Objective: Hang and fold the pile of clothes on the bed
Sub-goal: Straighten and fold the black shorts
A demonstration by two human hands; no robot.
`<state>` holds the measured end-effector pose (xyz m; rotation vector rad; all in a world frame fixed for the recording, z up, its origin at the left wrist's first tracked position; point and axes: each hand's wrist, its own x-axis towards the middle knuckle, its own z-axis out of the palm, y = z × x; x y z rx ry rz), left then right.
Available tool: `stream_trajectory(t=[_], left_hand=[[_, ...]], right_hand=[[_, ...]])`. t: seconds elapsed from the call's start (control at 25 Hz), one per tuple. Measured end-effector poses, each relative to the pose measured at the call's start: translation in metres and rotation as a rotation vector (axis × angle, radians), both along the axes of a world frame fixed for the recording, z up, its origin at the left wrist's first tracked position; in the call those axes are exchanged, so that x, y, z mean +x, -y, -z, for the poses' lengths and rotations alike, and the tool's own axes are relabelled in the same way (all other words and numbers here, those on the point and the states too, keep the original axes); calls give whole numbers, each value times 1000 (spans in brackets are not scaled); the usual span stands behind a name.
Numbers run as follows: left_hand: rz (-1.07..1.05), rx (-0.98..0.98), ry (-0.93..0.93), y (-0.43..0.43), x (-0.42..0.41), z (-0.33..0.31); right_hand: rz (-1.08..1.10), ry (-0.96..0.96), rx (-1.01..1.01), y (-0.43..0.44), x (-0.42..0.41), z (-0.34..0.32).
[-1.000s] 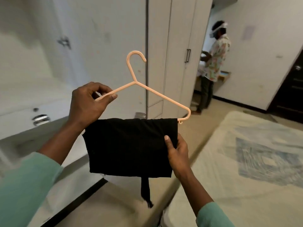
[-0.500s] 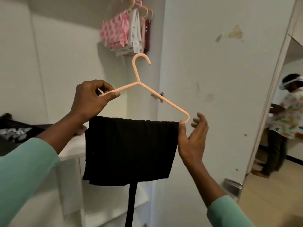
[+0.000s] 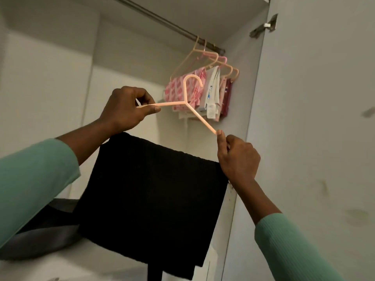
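Change vs. 0.5 s ago: R hand (image 3: 237, 157) was spread beside the hanger's right tip. It now pinches that tip betw. thumb and forefinger, other fingers curled. L hand (image 3: 125, 110) grip is unchanged: thumb and forefinger pinch the left arm of the hanger (image 3: 184, 92). View has swung up into the wardrobe, so the rail (image 3: 162, 21) is now in frame. Hanger is tilted, left arm high, right tip low. Its hook sits below the rail, overlapping the hung clothes (image 3: 203, 92) at the rail's right end, and is not yet on the rail. Black garment (image 3: 154, 189) is draped over the hanger's lower bar and hangs in front of the shelf's (image 3: 91, 260) front edge. Meaning for task: item is loaded and two-hand control is set, so the step in hand is prob. lift and hook onto the rail, left of the clothes already hung. Not visible/unclear: lower bar is fully covered by cloth. Hanger's left end is hidden in L hand. Garment's bottom edge and a dangling strip are cut off at frame bottom. Dark bundle (image 3: 50, 230) on the shelf's left side is partly behind the L sleeve, so its type cannot be told. Bed and pile are out of view, so remaining qty cannot be judged.
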<state>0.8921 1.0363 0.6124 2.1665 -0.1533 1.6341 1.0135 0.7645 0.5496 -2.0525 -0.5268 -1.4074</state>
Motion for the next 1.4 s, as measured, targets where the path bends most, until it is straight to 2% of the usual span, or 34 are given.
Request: stream_trajectory(t=[0.12, 0.16, 0.24, 0.28, 0.32, 0.36, 0.44, 0.48, 0.6, 0.76, 1.0, 1.08, 1.2, 1.4], left_hand=[[-42, -14, -24, -28, 41, -28], [-102, 14, 19, -33, 55, -32], [-273, 151, 252, -32, 82, -37], [-288, 236, 363, -28, 93, -37], [-265, 307, 380, -24, 103, -37], [-241, 347, 309, -26, 114, -38], [-268, 318, 79, -43, 139, -41], [-304, 279, 35, -60, 153, -45], [-361, 228, 152, -96, 183, -67], [-363, 317, 392, -121, 218, -105], [-46, 266, 422, -108, 268, -136], [53, 153, 380, -106, 285, -150], [257, -5, 220, -102, 314, -175], [435, -86, 75, -93, 352, -199]], right_hand=[[-163, 5, 71, -21, 38, -37], [-214, 17, 99, -27, 49, -53], [-263, 62, 93, -39, 67, -88], [-260, 85, 75, -46, 77, -103], [-250, 103, 63, -51, 85, -117], [-240, 116, 57, -56, 92, -130], [-229, 129, 67, -62, 110, -153], [-224, 129, 77, -66, 118, -163], [-177, 168, 78, -83, 131, -193], [-77, 199, -2, -116, 133, -253], [213, 190, -244, -189, 135, -351], [285, 180, -235, -207, 140, -368], [381, 193, -133, -223, 145, -384], [494, 263, -117, -248, 160, -388]])
